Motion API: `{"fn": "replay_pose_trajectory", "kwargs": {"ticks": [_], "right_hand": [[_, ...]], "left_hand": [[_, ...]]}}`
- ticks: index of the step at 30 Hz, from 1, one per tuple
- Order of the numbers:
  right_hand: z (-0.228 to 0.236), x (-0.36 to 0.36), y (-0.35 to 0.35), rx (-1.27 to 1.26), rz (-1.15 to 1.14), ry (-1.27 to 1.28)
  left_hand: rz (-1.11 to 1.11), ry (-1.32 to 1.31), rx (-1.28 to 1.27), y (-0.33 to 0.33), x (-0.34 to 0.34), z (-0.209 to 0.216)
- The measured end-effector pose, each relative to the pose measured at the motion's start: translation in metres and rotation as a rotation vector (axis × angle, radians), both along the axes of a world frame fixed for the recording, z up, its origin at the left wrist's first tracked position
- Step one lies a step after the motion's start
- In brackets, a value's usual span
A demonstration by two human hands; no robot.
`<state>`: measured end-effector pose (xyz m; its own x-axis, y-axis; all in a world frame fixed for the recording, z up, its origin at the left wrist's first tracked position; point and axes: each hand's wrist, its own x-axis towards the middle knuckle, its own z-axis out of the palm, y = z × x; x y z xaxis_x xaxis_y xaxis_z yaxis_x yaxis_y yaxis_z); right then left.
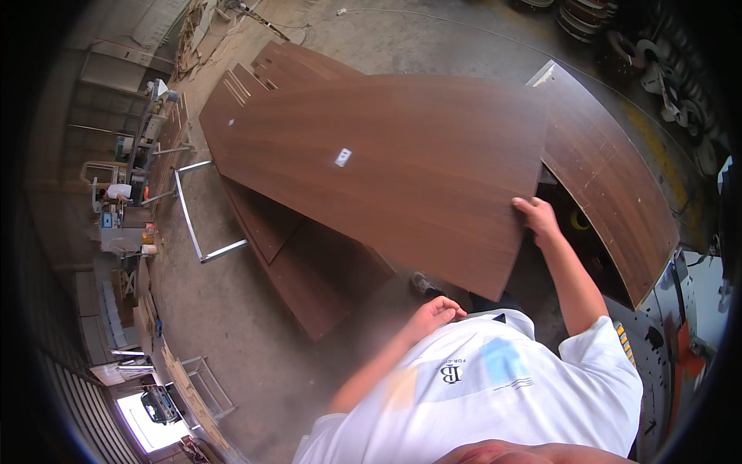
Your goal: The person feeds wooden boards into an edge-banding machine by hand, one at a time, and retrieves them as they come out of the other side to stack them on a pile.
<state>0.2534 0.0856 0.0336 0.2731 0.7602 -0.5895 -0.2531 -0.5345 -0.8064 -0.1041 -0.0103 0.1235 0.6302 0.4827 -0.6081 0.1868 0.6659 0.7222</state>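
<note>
A large dark-brown wood-grain board (402, 155) stretches in front of me, with a small white label (343, 158) near its middle. My right hand (539, 216) grips its right edge, the thumb on the top face and the fingers curled under, partly hidden. My left hand (437, 315) is near my waist, close to the board's near edge, its fingers bent together; whether anything is in them is hidden. Other brown boards (321, 290) lie beneath and beyond the large one, turned at different angles.
At right stands a brown-topped piece with a curved-looking edge (618, 178), beside a machine (680, 309). A metal frame (185, 216) stands on the concrete floor (224, 340) at left. Cluttered shelves and benches line the left wall. Rolls of edging strip (583, 19) sit at the far right.
</note>
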Motion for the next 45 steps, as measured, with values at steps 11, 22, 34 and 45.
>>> {"fn": "replay_pose_trajectory", "kwargs": {"ticks": [11,22,34,45], "right_hand": [[0.034,0.151,-0.102,0.046,-0.208,-0.015],[0.059,0.077,-0.153,-0.081,-0.437,-0.067],[0.057,0.023,-0.148,-0.793,-0.499,-0.911],[0.055,0.002,-0.147,-0.857,-0.615,-1.022]], "left_hand": [[0.125,0.231,-0.084,0.020,-0.028,-0.072],[0.850,0.185,-0.274,0.167,-0.144,-0.156],[1.188,-0.137,-0.395,0.320,-0.224,-0.206],[0.925,0.071,-0.362,0.340,-0.205,-0.184]]}}
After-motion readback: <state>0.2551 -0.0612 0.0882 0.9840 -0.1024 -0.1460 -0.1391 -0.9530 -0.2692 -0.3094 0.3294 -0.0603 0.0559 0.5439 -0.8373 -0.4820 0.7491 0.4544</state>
